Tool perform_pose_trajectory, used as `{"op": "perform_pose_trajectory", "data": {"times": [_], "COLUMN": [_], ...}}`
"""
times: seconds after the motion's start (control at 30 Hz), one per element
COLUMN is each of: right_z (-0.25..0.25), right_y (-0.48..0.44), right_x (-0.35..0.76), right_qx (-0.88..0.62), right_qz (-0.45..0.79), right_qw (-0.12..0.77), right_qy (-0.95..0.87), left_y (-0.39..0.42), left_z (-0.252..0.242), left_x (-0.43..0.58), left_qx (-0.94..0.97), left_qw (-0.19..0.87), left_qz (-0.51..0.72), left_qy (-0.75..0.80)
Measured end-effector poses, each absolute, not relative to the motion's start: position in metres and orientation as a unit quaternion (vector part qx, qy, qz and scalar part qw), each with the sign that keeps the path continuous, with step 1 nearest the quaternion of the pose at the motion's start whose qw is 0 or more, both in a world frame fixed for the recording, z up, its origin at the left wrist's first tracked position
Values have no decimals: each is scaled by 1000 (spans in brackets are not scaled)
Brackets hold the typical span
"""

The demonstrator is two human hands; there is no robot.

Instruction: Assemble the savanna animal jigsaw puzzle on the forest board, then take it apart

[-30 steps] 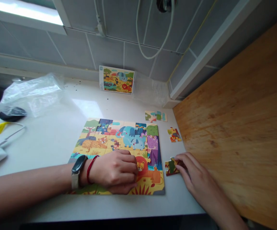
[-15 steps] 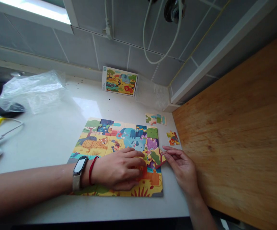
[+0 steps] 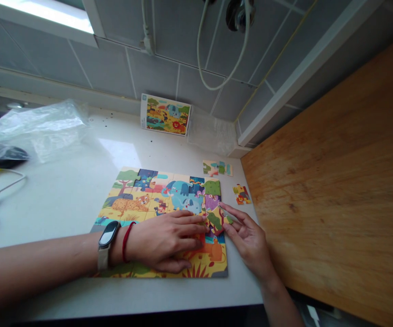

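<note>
A colourful animal jigsaw puzzle (image 3: 149, 200) lies on the white counter (image 3: 63, 200). My left hand (image 3: 165, 240) rests flat on its lower right part, fingers spread, a watch and a red band on the wrist. My right hand (image 3: 247, 236) is at the puzzle's right edge, its fingertips pressing a green and yellow puzzle piece (image 3: 216, 220) onto the puzzle. Two loose pieces lie on the counter beyond it: a red and yellow piece (image 3: 241, 194) and a longer joined piece (image 3: 217, 168).
A picture card (image 3: 165, 114) of the puzzle leans on the tiled wall. Clear plastic bags (image 3: 43, 127) lie at the left and behind the puzzle. A wooden board (image 3: 336, 181) borders the counter on the right. A white cable (image 3: 217, 68) hangs on the wall.
My right hand picked the green and yellow piece off the counter beside the puzzle and carried it left and up onto the puzzle's right edge. My left hand stayed on the puzzle.
</note>
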State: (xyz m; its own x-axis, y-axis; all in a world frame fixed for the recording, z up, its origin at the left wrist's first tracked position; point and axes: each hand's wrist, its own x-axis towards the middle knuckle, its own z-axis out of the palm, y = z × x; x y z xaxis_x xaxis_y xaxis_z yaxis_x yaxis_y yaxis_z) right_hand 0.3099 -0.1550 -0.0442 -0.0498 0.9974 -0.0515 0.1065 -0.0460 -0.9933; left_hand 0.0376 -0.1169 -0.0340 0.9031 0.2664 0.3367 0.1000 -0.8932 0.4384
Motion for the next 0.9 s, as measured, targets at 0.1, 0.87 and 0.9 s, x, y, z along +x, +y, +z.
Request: {"op": "perform_pose_trajectory", "data": {"times": [0.1,0.87,0.9], "right_z": [-48,-44,-43], "right_y": [-153,-104,-104], "right_x": [313,287,287], "right_qx": [-563,-579,-580], "right_qz": [463,261,250], "right_qw": [476,417,415], "right_qy": [-492,-650,-655], "left_y": [-117,-120,-120], "left_z": [-35,-35,-35], "left_x": [37,37,38], "left_qx": [953,934,930], "left_qw": [212,177,176], "left_qz": [194,241,241], "left_qy": [97,198,213]}}
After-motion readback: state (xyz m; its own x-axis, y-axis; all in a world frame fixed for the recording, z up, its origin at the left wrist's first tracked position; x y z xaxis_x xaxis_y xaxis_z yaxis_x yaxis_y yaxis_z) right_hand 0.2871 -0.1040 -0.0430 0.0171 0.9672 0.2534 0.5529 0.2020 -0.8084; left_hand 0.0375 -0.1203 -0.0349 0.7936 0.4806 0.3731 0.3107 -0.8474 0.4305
